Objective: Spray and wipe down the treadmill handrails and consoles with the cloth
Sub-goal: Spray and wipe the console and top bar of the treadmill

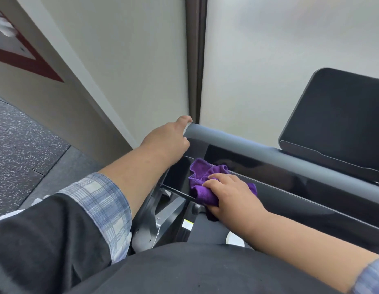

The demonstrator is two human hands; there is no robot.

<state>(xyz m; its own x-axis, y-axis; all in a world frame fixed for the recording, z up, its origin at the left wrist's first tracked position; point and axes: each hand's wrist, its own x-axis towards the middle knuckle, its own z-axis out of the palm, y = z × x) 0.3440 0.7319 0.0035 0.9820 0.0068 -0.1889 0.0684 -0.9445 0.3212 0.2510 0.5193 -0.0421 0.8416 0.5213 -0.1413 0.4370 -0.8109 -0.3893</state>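
Note:
A grey padded handrail (269,153) runs from the centre down to the right edge. My left hand (169,139) grips its left end, fingers curled round the tip. Below the rail lies the glossy black console panel (301,187). My right hand (231,192) presses a bunched purple cloth (203,181) against the panel's left end, fingers curled over the cloth. A dark tilted screen (337,115) stands at the upper right. No spray bottle is in view.
A pale wall with a dark vertical seam (196,60) stands close behind the treadmill. Speckled grey floor (21,145) lies at the left. The treadmill's grey frame and bolts (154,219) show under the console, above my dark shirt.

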